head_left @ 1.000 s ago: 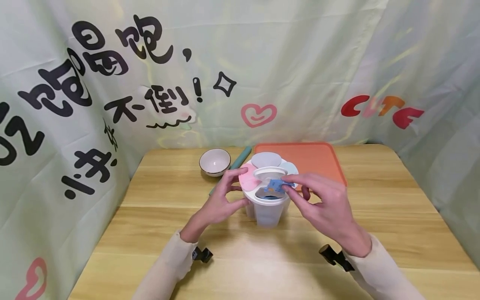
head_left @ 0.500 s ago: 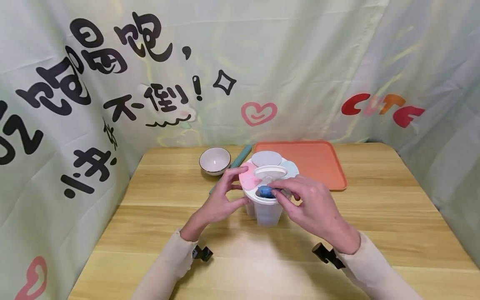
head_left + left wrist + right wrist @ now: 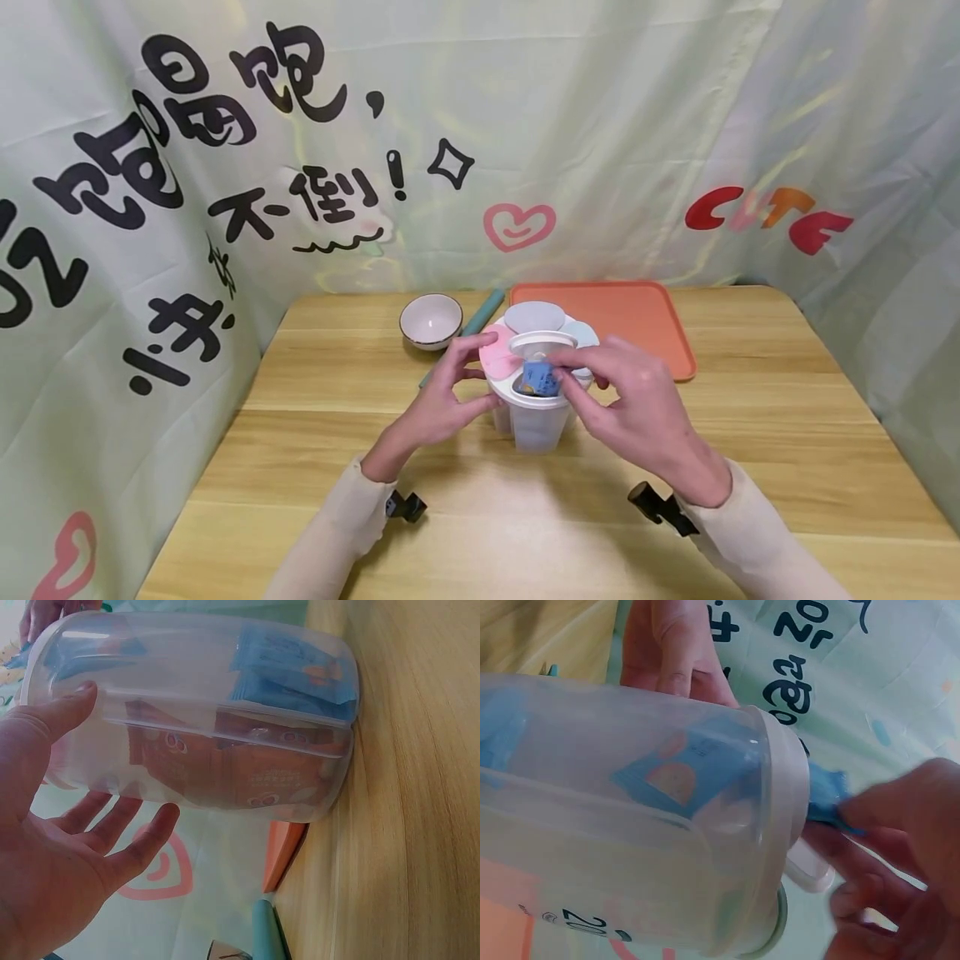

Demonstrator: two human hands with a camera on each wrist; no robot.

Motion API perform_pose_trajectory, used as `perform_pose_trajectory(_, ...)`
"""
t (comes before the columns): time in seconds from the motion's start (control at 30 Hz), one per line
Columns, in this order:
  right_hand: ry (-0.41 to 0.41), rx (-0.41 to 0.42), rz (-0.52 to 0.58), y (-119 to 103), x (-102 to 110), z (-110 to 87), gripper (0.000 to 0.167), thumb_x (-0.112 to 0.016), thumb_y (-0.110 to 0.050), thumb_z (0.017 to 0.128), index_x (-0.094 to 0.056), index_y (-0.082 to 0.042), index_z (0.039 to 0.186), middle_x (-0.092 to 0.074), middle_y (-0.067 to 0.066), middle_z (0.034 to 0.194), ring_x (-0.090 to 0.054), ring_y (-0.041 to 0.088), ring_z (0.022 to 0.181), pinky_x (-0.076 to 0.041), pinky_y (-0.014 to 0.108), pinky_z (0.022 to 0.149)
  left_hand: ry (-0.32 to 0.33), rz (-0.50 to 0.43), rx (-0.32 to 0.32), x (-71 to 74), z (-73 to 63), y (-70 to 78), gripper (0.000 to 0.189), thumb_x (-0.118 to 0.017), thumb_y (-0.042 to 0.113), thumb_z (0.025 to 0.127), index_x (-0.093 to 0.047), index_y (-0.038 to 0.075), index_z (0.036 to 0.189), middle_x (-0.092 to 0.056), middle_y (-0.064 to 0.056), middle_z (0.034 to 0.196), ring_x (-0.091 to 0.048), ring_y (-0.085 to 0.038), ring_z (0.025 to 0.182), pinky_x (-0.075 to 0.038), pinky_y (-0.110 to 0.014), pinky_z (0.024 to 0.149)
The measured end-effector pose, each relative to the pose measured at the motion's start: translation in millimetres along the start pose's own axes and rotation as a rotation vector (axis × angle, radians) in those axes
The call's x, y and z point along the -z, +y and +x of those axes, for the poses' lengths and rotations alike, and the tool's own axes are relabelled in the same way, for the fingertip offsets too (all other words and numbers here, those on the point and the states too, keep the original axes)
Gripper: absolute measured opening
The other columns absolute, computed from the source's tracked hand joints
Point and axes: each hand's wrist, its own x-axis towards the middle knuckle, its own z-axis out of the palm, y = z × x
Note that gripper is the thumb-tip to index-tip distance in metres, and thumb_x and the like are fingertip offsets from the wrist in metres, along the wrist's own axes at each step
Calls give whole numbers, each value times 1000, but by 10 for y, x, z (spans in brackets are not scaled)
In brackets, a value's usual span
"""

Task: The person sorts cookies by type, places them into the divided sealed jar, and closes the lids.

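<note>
A clear plastic storage canister (image 3: pixel 538 429) with separate compartments stands upright on the table. Its white top carries several flip lids in pastel colours, and the front lid (image 3: pixel 542 343) is raised. My left hand (image 3: pixel 442 408) grips the canister's left side near the top, thumb toward the front. Between thumb and forefinger, my right hand (image 3: pixel 637 400) pinches a small blue snack packet (image 3: pixel 538 379) at the front opening. Part of the blue wrapping (image 3: pixel 829 795) sticks out past the rim. Inside the wall, blue wrapping with an orange picture (image 3: pixel 679 776) shows; I cannot tell whether it is the same packet.
Through the wall, more blue packets (image 3: pixel 296 671) and brown-red packets (image 3: pixel 232 765) show low in the canister. Behind it lie an orange tray (image 3: pixel 645 325) and a green stick-like object (image 3: pixel 483 312). A small white bowl (image 3: pixel 431 322) stands at the back left.
My right hand has moved left, bringing the blue packet from above the opening down into it, then slightly back to the right. My left hand stays on the canister.
</note>
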Motion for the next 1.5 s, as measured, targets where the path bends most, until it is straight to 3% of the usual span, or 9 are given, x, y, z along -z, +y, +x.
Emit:
perform_pose_trajectory(0.17,-153,-47,-29,-13,-5,3,22,-90,-6,86,-87,-20,104,-78,-10,84,-59,6,71,-46,19,58,-1,4,-4,4,5,-2,79,-84,-9,89,-43,7,155,-51,-16,163,-61,-38,139,-64,-45,104)
perform_pose_trajectory(0.43,-206,-73,-58,-19,-16,25,18,-86,-6,91,-86,-18,105,-78,-9,86,-51,5,72,-42,19,57,-2,1,-8,5,2,0,79,-84,-9,88,-44,6,155,-51,-17,163,-61,-39,139,-64,-49,103)
perform_pose_trajectory(0.6,-233,-68,-92,-33,-18,0,26,-81,-4,94,-86,-24,110,-70,-11,80,-44,4,71,-37,18,55,0,5,-18,3,-1,-4,79,-84,-8,88,-44,5,154,-51,-19,163,-62,-39,139,-64,-47,103)
perform_pose_trajectory(0.7,-210,-54,-66,-37,-5,-14,29,-79,-3,94,-86,-25,112,-72,-12,84,-44,3,73,-38,17,56,1,6,-22,2,-1,-3,78,-84,-9,88,-44,4,154,-50,-19,163,-62,-40,139,-64,-45,103)
perform_pose_trajectory(0.83,-142,-24,-21,-24,13,-22,26,-81,-2,91,-85,-21,110,-80,-11,94,-55,7,80,-44,17,64,-1,4,-25,1,3,-3,79,-84,-9,88,-43,4,154,-50,-19,163,-62,-40,139,-64,-46,103)
perform_pose_trajectory(0.97,-102,-14,-12,1,33,-17,22,-83,-3,90,-84,-17,107,-80,-8,91,-60,11,83,-44,14,70,-2,1,-24,2,6,-3,79,-83,-10,88,-43,4,154,-50,-19,163,-62,-41,139,-64,-50,103)
perform_pose_trajectory(1.2,-34,-4,8,60,49,-24,25,-83,1,87,-85,-16,105,-78,-10,88,-55,6,80,-45,13,71,0,3,-32,3,3,-13,78,-84,-9,88,-43,4,154,-50,-20,163,-62,-41,138,-65,-47,103)
perform_pose_trajectory(1.37,50,15,47,148,51,-15,24,-80,3,86,-85,-11,105,-78,-6,86,-57,9,77,-47,15,70,3,6,-38,6,8,-9,79,-84,-10,87,-43,4,154,-50,-20,163,-62,-41,139,-65,-43,103)
perform_pose_trajectory(1.5,116,25,107,238,23,-20,21,-76,3,87,-84,-8,104,-74,-3,82,-51,8,76,-41,18,66,0,11,-40,8,8,-10,79,-84,-10,88,-43,4,154,-50,-21,162,-62,-42,138,-64,-43,103)
